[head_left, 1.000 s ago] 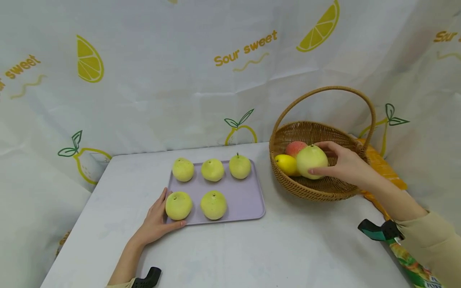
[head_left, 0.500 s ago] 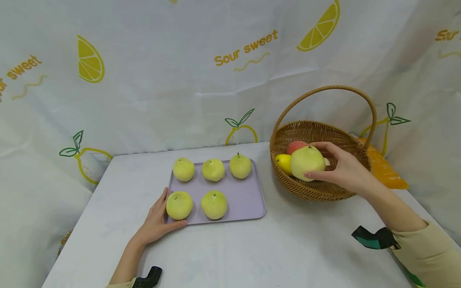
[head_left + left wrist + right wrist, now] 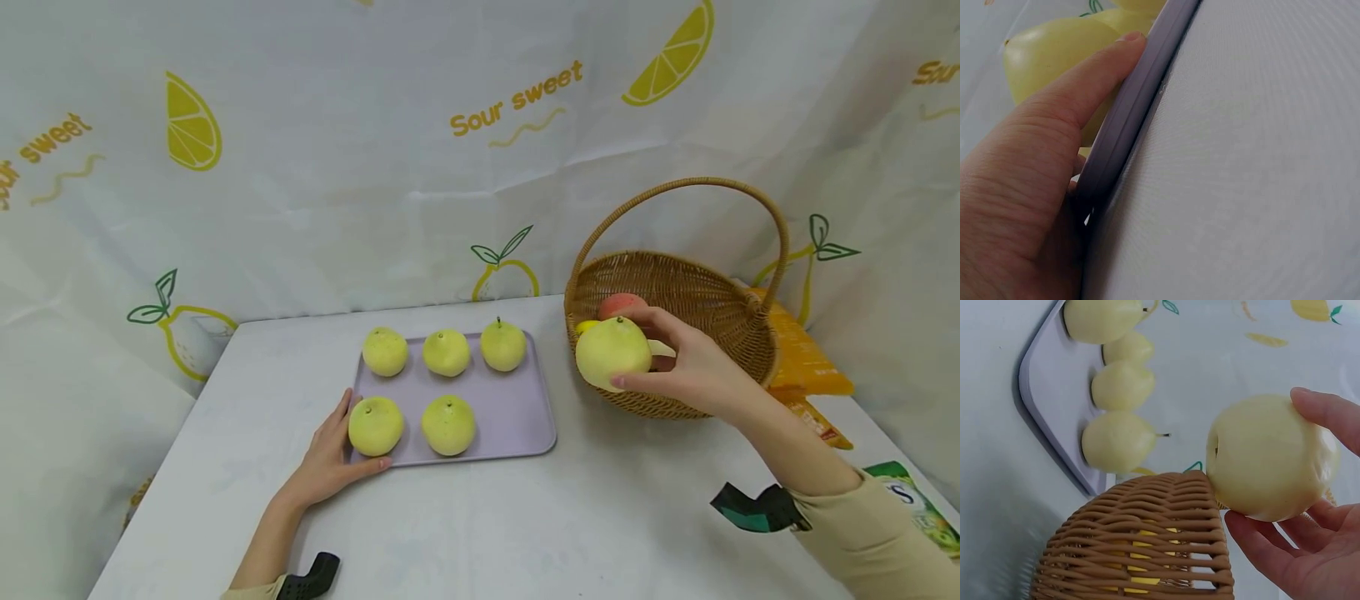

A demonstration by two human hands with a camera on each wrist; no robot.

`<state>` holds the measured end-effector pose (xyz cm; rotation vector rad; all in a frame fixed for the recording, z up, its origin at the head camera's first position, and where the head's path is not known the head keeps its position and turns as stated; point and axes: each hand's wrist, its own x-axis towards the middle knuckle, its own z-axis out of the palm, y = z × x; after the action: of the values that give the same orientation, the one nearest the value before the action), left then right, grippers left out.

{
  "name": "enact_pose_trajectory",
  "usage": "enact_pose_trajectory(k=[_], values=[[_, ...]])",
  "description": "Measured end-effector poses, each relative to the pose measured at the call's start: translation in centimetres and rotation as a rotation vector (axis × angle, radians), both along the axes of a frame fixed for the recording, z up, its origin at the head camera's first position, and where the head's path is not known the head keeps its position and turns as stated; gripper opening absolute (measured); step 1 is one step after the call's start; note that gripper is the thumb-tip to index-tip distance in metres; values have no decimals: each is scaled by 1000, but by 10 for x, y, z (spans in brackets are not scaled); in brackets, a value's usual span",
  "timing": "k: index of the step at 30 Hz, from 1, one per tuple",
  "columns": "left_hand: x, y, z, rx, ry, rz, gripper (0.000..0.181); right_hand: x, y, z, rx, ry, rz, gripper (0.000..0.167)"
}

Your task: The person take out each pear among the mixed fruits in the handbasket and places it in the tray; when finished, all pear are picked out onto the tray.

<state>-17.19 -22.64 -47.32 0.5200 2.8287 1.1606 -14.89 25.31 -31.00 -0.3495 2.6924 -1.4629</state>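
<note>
My right hand [image 3: 682,367] holds a pale yellow-green pear [image 3: 613,353] between thumb and fingers, over the front left rim of a brown wicker basket [image 3: 720,308]. In the right wrist view the pear [image 3: 1272,456] is just beyond the woven rim [image 3: 1210,531]. A red fruit [image 3: 621,305] and part of a yellow fruit [image 3: 587,326] show inside; the held pear and hand hide the rest. My left hand [image 3: 327,460] touches the front left corner of a lilac tray [image 3: 510,417], thumb along its front edge [image 3: 1119,131]. Several pears [image 3: 448,425] stand on the tray in two rows.
The basket's tall arched handle [image 3: 701,182] rises over it. Orange packets [image 3: 806,350] lie right of the basket, and a green packet [image 3: 911,500] lies near the right table edge. A printed white cloth [image 3: 360,200] hangs behind the table.
My right hand has lifted the pear from inside the basket and moved it left and toward me, over the rim. My left hand and the tray stay where they were.
</note>
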Motion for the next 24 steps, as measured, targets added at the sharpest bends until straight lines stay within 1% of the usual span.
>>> enact_pose_trajectory(k=[6,11,14,17,21,24], values=[[0,0,-1,2,-6,0,106,0,-16,-5,-57,53,83,69],[0,0,-2,2,-7,1,107,1,-26,-12,-64,74,142,72],[0,1,-1,1,-7,0,107,2,-31,-16,-47,107,174,72],[1,2,-1,3,-11,2,108,1,-36,-21,-61,137,211,70],[1,2,0,-3,-12,7,108,2,-43,-27,-73,141,234,70],[1,1,1,-9,-11,11,108,2,-48,-33,-68,131,235,72]])
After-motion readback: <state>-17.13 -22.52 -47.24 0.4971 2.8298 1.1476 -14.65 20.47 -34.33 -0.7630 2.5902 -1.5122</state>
